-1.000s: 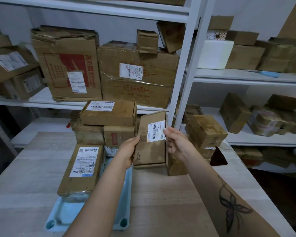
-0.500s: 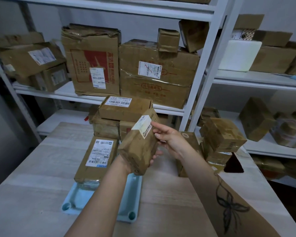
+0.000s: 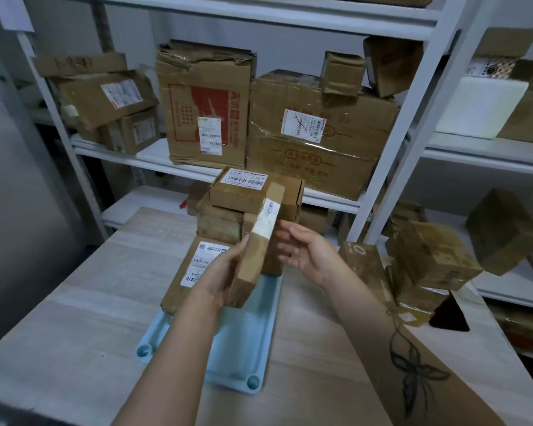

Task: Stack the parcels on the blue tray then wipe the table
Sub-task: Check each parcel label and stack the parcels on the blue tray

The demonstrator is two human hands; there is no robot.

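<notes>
Above blue tray (image 3: 237,339) on table (image 3: 74,302): one flat brown parcel (image 3: 254,256), tilted on edge, gripped by left hand (image 3: 220,272). Right hand (image 3: 305,250) just beside it, fingers relaxed, holding nothing. One labelled parcel (image 3: 193,265) lies flat on tray's left side.

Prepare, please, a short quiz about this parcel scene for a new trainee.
1. True or false: the left hand holds a cardboard parcel over the blue tray.
2. The flat labelled parcel lies on the tray's: A) left part, B) right part, C) middle.
3. One word: is the right hand open or shut?
Key: 1 true; 2 A; 3 open.
</notes>
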